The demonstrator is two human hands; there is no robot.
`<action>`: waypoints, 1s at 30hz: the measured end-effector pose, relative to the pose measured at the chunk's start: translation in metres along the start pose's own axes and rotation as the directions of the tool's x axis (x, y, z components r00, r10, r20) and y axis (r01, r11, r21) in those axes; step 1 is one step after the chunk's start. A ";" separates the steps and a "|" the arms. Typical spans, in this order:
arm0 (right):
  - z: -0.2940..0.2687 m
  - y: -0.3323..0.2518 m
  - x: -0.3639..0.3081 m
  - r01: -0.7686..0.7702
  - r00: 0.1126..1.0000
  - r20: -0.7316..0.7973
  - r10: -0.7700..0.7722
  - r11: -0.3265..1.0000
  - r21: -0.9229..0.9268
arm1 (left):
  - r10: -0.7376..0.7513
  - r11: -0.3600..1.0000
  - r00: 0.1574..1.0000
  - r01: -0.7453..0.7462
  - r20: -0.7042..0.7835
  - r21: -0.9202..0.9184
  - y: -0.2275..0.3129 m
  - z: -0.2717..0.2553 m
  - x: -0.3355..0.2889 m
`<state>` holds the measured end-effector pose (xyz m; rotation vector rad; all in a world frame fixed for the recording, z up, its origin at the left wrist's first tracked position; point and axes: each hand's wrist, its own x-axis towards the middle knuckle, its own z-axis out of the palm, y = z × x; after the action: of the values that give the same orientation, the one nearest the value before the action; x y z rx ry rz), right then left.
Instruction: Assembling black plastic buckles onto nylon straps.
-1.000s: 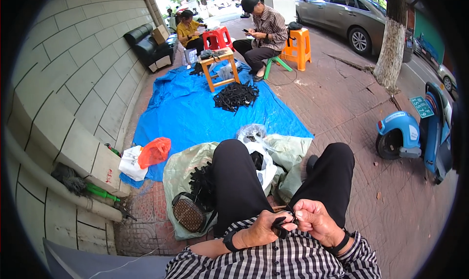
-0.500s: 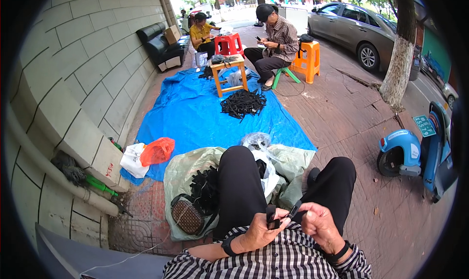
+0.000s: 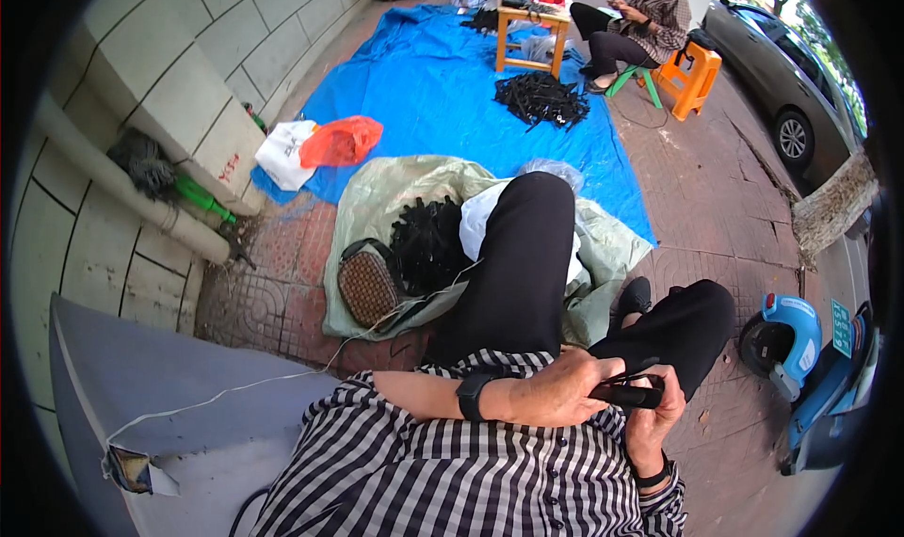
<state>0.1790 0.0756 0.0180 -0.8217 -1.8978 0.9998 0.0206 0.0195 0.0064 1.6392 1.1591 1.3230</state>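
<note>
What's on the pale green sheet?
On the pale green sheet: a brown patterned pouch, a heap of black pieces and a white bag. The left leg hides part of the bag; anything under the heap is covered.

Soft daylight fills the scene, brightest at the upper right, where the background beyond the car (image 3: 756,74) washes out. Shadows stay faint. Fisheye distortion bends the wall's (image 3: 235,29) seams, black vignetting rings the view, and the held black piece (image 3: 633,396) shows little detail.

left thigh (image 3: 518,269) between left grip (image 3: 565,389) and black pile (image 3: 428,245)
</note>
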 end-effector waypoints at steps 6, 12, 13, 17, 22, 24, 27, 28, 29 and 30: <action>0.002 0.007 0.018 -0.375 0.923 0.250 0.293 0.831 0.411 | -0.284 0.933 0.954 0.299 0.100 -0.201 0.002 -0.030 -0.003; -0.004 0.022 0.027 -0.522 0.851 0.287 0.439 0.653 0.549 | -0.307 0.942 0.783 0.168 -0.541 -0.291 -0.044 -0.128 -0.009; -0.004 0.024 0.026 -0.542 0.838 0.293 0.460 0.642 0.542 | -0.406 0.910 0.713 0.258 -0.572 -0.325 -0.062 -0.152 -0.013; 0.003 0.021 0.028 -0.607 0.795 0.388 0.467 0.593 0.530 | -0.570 0.820 0.471 0.380 -0.673 -0.429 -0.167 -0.212 -0.039; 0.005 0.016 0.026 -0.669 0.743 0.419 0.523 0.547 0.503 | -0.625 0.635 0.069 0.625 -0.778 -0.455 -0.231 -0.215 -0.077; 0.003 0.019 0.027 -0.697 0.704 0.414 0.576 0.449 0.560 | -0.689 0.678 0.234 0.545 -0.686 -0.494 -0.225 -0.196 -0.069; -0.002 0.036 0.031 -0.726 0.619 0.486 0.617 0.212 0.654 | -0.720 0.691 0.456 0.399 -0.524 -0.603 -0.172 -0.175 -0.041; -0.002 0.041 0.032 -0.724 0.609 0.517 0.602 0.155 0.673 | -0.719 0.683 0.508 0.392 -0.473 -0.617 -0.154 -0.173 -0.036; -0.001 0.046 0.032 -0.715 0.605 0.540 0.586 0.102 0.691 | -0.678 0.704 0.584 0.340 -0.447 -0.623 -0.142 -0.168 -0.031; 0.001 0.048 0.032 -0.698 0.613 0.536 0.580 0.081 0.711 | -0.631 0.733 0.638 0.303 -0.441 -0.609 -0.125 -0.163 -0.028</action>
<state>0.1717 0.1238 -0.0129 -0.9035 -0.6175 2.3902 -0.1658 0.0350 -0.0831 0.4286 1.3616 1.6527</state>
